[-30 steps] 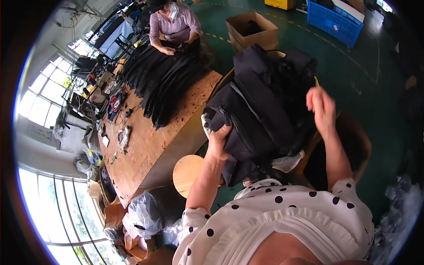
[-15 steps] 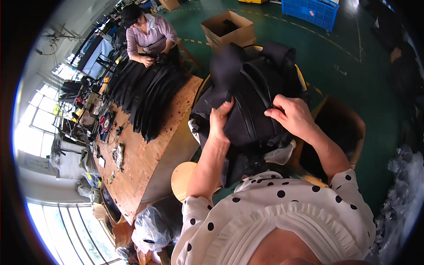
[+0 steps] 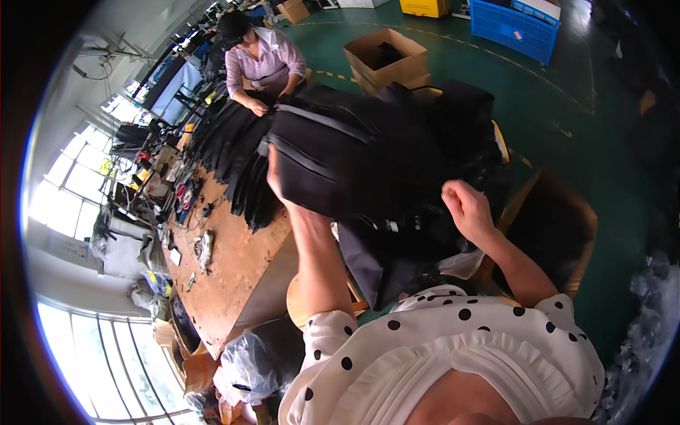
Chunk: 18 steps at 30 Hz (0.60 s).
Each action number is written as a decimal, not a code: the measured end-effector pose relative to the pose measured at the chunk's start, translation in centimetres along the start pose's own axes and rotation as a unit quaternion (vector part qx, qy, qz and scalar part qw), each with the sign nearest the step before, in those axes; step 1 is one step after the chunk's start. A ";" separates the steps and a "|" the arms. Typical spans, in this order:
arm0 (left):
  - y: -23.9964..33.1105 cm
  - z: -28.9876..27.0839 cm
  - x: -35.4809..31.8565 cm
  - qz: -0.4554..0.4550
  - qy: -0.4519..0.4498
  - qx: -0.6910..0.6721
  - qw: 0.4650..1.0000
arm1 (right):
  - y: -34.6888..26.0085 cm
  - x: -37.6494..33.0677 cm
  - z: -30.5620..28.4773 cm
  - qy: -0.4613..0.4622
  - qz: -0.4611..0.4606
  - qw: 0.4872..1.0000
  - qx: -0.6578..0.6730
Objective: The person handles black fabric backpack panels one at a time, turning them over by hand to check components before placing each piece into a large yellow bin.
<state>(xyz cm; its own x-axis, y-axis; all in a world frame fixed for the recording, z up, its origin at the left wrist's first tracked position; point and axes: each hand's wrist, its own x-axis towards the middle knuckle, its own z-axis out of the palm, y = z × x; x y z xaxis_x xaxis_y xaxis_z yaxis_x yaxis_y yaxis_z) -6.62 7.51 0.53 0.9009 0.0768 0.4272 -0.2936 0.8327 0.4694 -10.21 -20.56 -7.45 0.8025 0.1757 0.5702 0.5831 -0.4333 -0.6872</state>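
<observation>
A black backpack (image 3: 347, 145) with long zips is raised and tilted to the left in front of me. My left hand (image 3: 276, 173) grips its left edge, with the fingers hidden behind the fabric. Right of the backpack, my right hand (image 3: 469, 211) is closed with its fingers curled. Whether it holds anything, I cannot make out against the dark cloth. More black fabric (image 3: 386, 265) hangs beneath the backpack, and further black pieces (image 3: 467, 117) lie beyond it.
A wooden table (image 3: 244, 262) at left bears stacked black pieces (image 3: 230, 142), where a co-worker (image 3: 265, 67) handles some. An open carton (image 3: 386, 60) stands ahead, a second carton (image 3: 584, 234) at right. A blue crate (image 3: 513, 32) sits far right; clear plastic bags (image 3: 244, 365) lie lower left.
The backpack has swung up and leftward, carried by my left hand, and overlaps the table's edge. My right hand has come off the strap area and sits slightly lower. The view has shifted a little.
</observation>
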 end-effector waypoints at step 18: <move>-2.6 -5.7 -13.6 -0.073 0.226 -0.198 0.951 | 0.4 2.3 8.8 -0.079 -0.010 0.995 0.056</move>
<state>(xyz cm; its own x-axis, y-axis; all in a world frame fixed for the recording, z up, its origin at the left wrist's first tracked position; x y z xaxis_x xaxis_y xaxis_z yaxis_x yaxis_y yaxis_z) -16.27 7.40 -10.93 0.9946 0.0973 -0.0372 -0.0916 0.9870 0.1323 -7.03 -12.55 -10.40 0.7956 0.3231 0.5124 0.6021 -0.3284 -0.7277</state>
